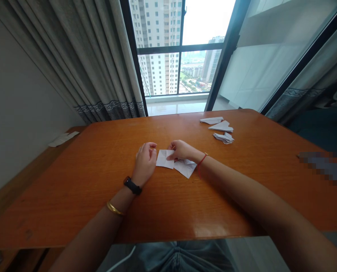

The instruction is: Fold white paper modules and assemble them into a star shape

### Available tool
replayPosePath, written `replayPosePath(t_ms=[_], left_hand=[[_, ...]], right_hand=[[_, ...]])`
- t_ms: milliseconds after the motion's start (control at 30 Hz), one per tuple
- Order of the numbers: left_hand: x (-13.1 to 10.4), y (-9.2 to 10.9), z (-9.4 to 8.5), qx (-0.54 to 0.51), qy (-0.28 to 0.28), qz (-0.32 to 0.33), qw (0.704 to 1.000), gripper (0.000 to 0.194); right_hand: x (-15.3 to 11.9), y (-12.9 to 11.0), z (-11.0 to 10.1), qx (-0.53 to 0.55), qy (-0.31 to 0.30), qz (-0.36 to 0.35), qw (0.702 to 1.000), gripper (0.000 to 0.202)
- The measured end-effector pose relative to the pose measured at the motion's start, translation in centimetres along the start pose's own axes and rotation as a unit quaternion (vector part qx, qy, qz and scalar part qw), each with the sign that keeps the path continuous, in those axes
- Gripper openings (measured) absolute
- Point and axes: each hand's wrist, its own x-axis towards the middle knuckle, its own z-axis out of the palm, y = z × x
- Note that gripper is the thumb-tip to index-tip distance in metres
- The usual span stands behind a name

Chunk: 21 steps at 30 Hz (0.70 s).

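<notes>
My right hand (181, 150) pinches the right part of a small white folded paper (162, 158), thumb on top and fingers behind its upper edge. Below that hand lies a second white piece of folded paper (185, 168), partly covered by the hand; whether the two pieces are joined cannot be made out. My left hand (146, 160) rests beside the paper's left edge, its fingers loosely bent and its thumb apart from them, with nothing seen in it.
Folded paper planes (221, 126) and a thicker folded paper shape (224, 138) lie at the back right of the wooden table (106, 158). Flat white paper (63, 139) lies on a ledge at far left. A blurred-out object (325, 168) sits at the right.
</notes>
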Motion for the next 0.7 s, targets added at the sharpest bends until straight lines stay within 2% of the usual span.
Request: replayPosePath(t_ms=[67, 133, 200, 333, 400, 500, 567, 633, 700], left_hand=[[-0.2, -0.1, 0.2, 0.046, -0.076, 0.037, 0.995, 0.021], [-0.6, -0.2, 0.5, 0.093, -0.135, 0.043, 0.986, 0.025], [-0.8, -0.4, 0.8, 0.113, -0.149, 0.026, 0.982, 0.031], [-0.7, -0.8, 1.1, 0.093, -0.128, -0.006, 0.987, 0.043], [-0.4, -1.0, 1.1, 0.031, -0.110, -0.009, 0.993, 0.048], [0.1, -0.8, 1.0, -0.139, -0.093, -0.023, 0.986, 0.044], [0.2, -0.4, 0.9, -0.233, -0.105, -0.034, 0.966, 0.036], [-0.1, 0.3, 0.9, -0.283, -0.125, -0.032, 0.950, 0.031], [-0.6, 1.0, 1.0, -0.315, -0.149, -0.027, 0.937, 0.029]], right_hand=[[0.1, -0.1, 0.4, -0.031, 0.013, 0.003, 0.999, 0.037], [0.0, -0.4, 0.3, -0.067, 0.035, 0.011, 0.997, 0.038], [-0.1, -0.9, 0.1, -0.116, 0.048, 0.020, 0.992, 0.039], [0.0, -1.9, 0.3, -0.150, 0.033, 0.002, 0.988, 0.039], [-0.3, -2.1, 0.2, -0.114, 0.030, -0.021, 0.993, 0.037], [-1.8, -2.0, -0.8, -0.042, 0.043, -0.043, 0.997, 0.032], [-3.5, -1.6, -1.7, 0.062, 0.043, -0.040, 0.996, 0.035], [-5.3, -0.8, -2.3, 0.155, 0.027, -0.024, 0.987, 0.039], [-6.7, 0.2, -2.5, 0.167, 0.025, -0.008, 0.986, 0.036]])
